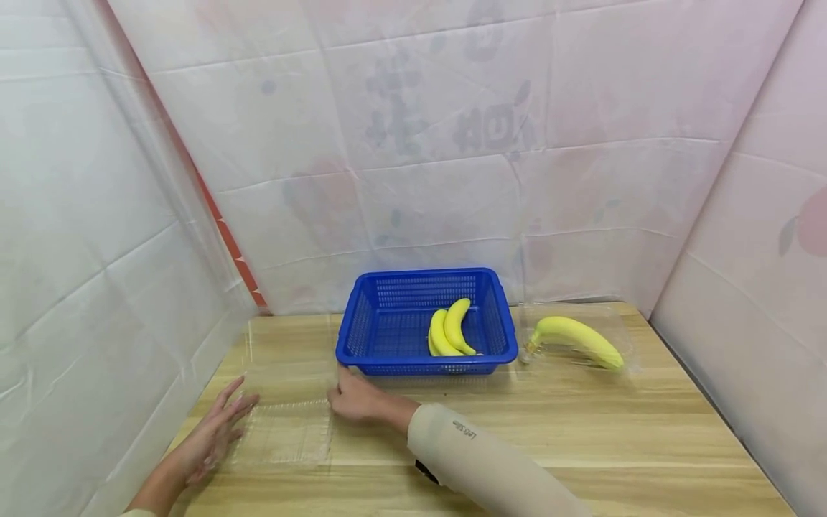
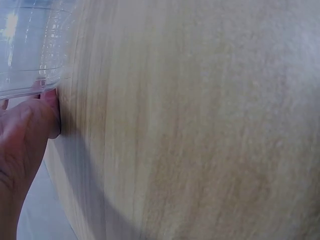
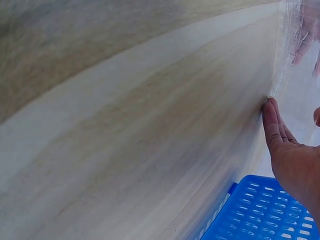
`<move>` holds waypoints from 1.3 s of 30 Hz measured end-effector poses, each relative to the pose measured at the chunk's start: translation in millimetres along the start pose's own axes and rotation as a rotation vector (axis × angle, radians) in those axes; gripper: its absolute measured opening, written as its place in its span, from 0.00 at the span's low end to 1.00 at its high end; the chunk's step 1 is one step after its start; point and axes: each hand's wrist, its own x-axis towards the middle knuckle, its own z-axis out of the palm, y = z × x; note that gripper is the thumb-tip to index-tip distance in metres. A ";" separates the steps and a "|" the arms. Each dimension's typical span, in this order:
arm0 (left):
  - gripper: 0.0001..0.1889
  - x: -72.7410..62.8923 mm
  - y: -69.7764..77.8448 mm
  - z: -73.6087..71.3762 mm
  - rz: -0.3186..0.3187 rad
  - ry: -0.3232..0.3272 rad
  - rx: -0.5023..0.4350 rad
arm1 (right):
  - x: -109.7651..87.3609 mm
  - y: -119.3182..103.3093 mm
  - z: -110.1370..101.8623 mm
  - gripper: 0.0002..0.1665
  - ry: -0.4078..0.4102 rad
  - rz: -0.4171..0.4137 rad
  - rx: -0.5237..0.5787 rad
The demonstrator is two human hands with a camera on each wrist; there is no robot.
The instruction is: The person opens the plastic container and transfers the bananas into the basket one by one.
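Note:
A clear plastic clamshell box [image 1: 281, 434] lies unfolded on the left of the table, its see-through lid [image 1: 287, 352] at the back. Beside the box's left edge is my left hand [image 1: 209, 438], fingers stretched out; in the left wrist view the hand [image 2: 22, 132] touches the box's rim. My right hand [image 1: 357, 395] is at the box's right edge, in front of the blue basket [image 1: 368, 362]. The right wrist view shows that hand's [image 3: 295, 162] fingers extended along the plastic edge. Yellow bananas [image 1: 455, 327] lie in the basket's right half.
Another banana [image 1: 578, 341] lies in a second clear plastic box [image 1: 607, 312] at the table's back right. White printed sheets [image 1: 413, 143] hang behind and on both sides of the wooden table [image 1: 581, 438].

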 end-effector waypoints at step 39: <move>0.41 9.3 -7.6 -1.7 -0.007 0.116 0.063 | -26.5 12.0 -6.5 0.70 -0.189 0.029 0.133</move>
